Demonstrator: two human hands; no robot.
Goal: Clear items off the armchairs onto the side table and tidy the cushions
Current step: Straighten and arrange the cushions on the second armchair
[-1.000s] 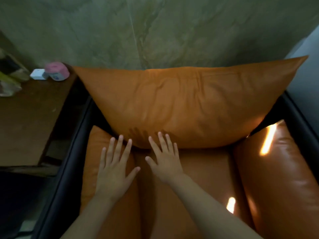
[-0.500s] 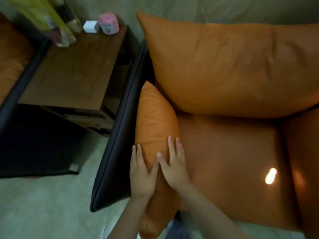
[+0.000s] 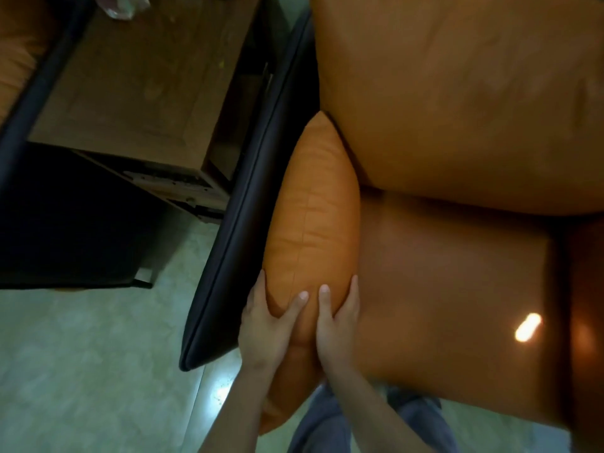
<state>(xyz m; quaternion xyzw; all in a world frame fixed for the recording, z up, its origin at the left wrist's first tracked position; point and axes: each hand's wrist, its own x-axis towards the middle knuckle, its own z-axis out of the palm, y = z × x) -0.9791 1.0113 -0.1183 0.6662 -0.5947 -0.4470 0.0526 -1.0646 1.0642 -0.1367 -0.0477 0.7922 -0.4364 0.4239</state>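
The narrow orange leather side cushion [image 3: 313, 223] is gripped near its front end by both hands, the left hand [image 3: 266, 325] and the right hand [image 3: 336, 322] closed around it. It stands against the dark armrest [image 3: 242, 223], beside the orange seat cushion [image 3: 457, 289]. Beyond the armrest stands the brown wooden worktop [image 3: 147, 83].

The shiny green floor [image 3: 81, 371] lies at the near left. Blue trousers [image 3: 333, 429] show at the near edge.

Orange cushion [image 3: 313, 223], black armchair frame [image 3: 242, 207], brown side table [image 3: 140, 76]
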